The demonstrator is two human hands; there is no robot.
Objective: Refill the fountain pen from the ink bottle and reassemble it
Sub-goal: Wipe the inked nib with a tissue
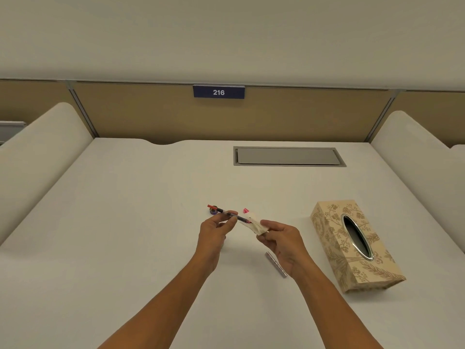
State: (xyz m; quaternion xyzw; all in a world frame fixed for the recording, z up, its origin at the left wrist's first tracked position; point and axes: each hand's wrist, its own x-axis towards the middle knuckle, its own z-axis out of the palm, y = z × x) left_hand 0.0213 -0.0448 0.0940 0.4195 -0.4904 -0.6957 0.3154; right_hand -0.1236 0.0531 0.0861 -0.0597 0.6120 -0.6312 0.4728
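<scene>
My left hand pinches the middle of a thin pen section with a clear converter and a red end, held level above the desk. My right hand holds a folded white tissue wrapped around the pen's right end, so the nib is hidden. A small dark ink bottle stands on the desk just behind the pen, mostly hidden. A pink-red cap lies behind the tissue. The grey metal pen barrel lies on the desk under my right wrist.
A patterned beige tissue box lies at the right. A grey cable hatch is set in the white desk at the back. Rounded white dividers flank both sides, and a tan partition carries a "216" sign.
</scene>
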